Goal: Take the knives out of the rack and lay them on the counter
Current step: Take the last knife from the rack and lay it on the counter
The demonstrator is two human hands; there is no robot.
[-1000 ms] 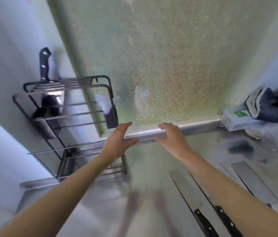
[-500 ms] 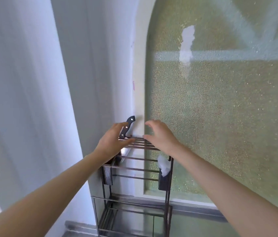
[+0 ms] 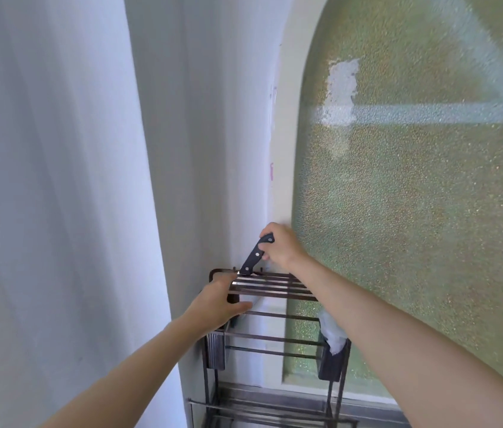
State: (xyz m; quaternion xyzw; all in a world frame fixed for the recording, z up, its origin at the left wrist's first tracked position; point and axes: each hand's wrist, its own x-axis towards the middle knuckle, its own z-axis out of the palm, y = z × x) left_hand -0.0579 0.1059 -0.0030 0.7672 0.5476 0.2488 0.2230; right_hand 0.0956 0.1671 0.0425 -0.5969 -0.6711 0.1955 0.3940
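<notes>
I can't see the blade of the knife (image 3: 256, 254); it drops below the top bars of the rack (image 3: 271, 338) and only the black handle shows. My right hand (image 3: 282, 248) covers the handle's upper end, so its grip there is partly hidden. My left hand (image 3: 217, 301) masks the rack's near-left corner. The rack's foot runs off the bottom edge, and both forearms are cut by it too.

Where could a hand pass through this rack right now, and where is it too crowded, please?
Free: the wide gaps between the rack's middle crossbars, bordered by the ribbed holder and the dark holder.

Crowded: the closely slatted top tier, where the right hand grips the knife handle and the left hand holds the corner.

The counter is out of view.
</notes>
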